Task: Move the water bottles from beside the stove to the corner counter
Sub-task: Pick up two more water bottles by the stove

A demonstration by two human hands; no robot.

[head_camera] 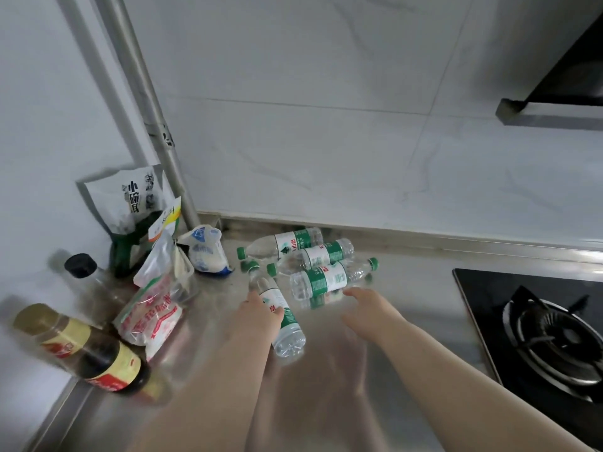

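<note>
Several clear water bottles with green caps and green-white labels lie on their sides on the steel counter (408, 288), left of the stove. My left hand (261, 313) grips one bottle (280, 316), which points cap-first toward the corner. Three more lie behind it: one (284, 244) along the wall, one (318, 256) in the middle, and the nearest (329, 277) with its cap to the right. My right hand (368, 303) reaches with fingers relaxed just in front of that nearest bottle and holds nothing.
The corner on the left holds food bags (153, 301), a white and blue pouch (205, 252), a tall bag (137, 203), a black-capped bottle (85, 272) and a dark sauce bottle (88, 350). A gas stove (551, 334) lies at right, a range hood (554, 106) above it.
</note>
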